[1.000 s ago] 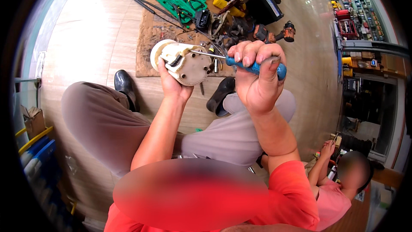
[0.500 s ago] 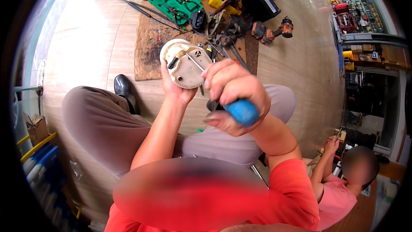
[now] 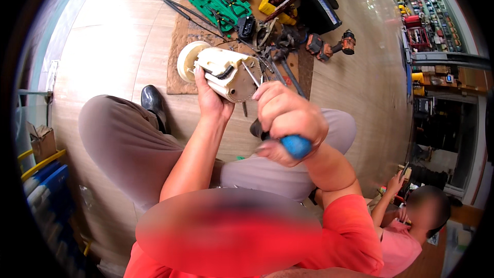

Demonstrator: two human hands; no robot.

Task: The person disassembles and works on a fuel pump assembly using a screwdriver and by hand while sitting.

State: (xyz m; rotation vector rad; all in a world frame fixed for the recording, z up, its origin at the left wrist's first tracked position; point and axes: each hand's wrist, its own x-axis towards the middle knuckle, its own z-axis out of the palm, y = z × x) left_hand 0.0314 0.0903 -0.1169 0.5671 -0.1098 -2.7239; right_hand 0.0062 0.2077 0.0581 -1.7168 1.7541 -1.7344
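Your right hand [image 3: 288, 121] fingers are clamped round one blue-handled screwdriver [image 3: 294, 145], its shaft on the one cream plastic pump housing [image 3: 226, 72]. Your left hand [image 3: 210, 100] grips that housing from below, held above your knees: round, grimy, black hose on it.

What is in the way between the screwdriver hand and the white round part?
Nothing visible blocks it. The left hand holds the white round part up from below, and the right hand grips a blue-handled screwdriver whose metal shaft already reaches the part's face. The tools on the brown mat lie on the floor beyond.
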